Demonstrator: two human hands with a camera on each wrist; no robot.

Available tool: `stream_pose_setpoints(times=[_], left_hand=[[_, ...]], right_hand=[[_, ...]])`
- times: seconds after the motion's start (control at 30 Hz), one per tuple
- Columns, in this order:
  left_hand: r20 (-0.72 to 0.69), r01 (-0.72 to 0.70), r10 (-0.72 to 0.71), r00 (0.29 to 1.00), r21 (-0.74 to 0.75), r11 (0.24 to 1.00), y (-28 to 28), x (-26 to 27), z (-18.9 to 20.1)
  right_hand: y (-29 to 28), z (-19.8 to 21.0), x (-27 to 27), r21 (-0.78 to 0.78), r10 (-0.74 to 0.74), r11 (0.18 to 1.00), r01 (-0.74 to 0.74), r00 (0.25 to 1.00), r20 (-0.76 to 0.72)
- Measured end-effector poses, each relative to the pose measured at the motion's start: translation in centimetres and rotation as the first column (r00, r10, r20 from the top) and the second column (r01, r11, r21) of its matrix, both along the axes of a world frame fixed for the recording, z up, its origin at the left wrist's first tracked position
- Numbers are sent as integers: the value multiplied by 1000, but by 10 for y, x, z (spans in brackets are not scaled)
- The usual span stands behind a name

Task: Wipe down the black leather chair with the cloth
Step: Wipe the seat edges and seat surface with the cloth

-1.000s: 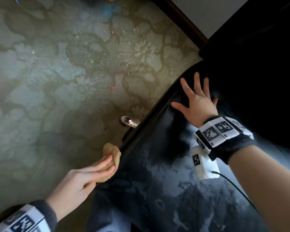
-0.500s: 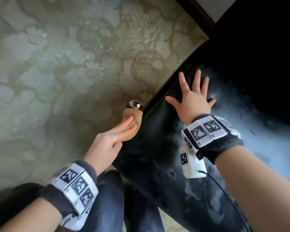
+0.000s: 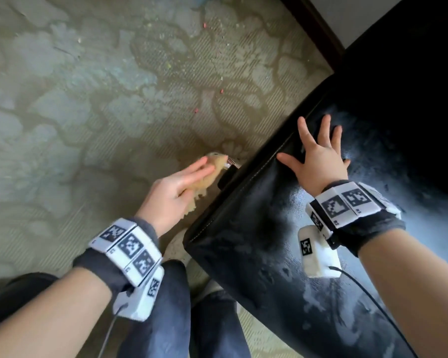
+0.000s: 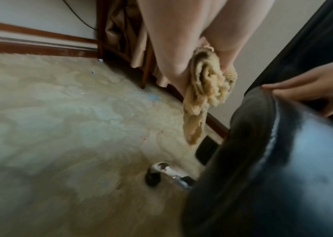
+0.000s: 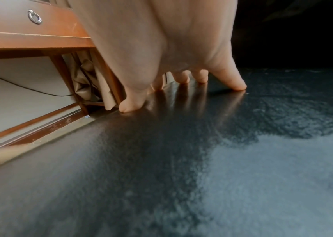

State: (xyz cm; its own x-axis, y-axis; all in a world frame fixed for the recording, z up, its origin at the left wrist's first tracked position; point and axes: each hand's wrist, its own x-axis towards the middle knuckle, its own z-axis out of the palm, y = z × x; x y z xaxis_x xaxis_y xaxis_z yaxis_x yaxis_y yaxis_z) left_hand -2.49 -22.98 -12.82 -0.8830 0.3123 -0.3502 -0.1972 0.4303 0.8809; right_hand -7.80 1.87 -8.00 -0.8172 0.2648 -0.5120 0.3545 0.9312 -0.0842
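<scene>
The black leather chair fills the right side of the head view, its seat shiny with pale smears. My right hand lies flat on the seat near its left edge, fingers spread and straight; the right wrist view shows the fingertips pressing the leather. My left hand holds a crumpled tan cloth just left of the chair's side edge, a small gap from the leather. In the left wrist view the cloth hangs bunched between thumb and fingers, above the floor beside the chair.
Patterned carpet with small bits of debris covers the floor to the left. A chair caster sits on the carpet below the cloth. A dark wood baseboard runs along the wall, and a wooden desk with a drawer stands beyond. My legs are below.
My left hand has carried the cloth forward along the chair's side edge, away from my body. The right hand has stayed flat on the seat.
</scene>
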Motion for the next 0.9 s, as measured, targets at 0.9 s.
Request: stream_pose_setpoints(times=[0.9], left_hand=[[-110,201,-187,976,139,970,138,-112,-3]], right_hand=[[50,9,-16,-9,42,999,-42,994,101]])
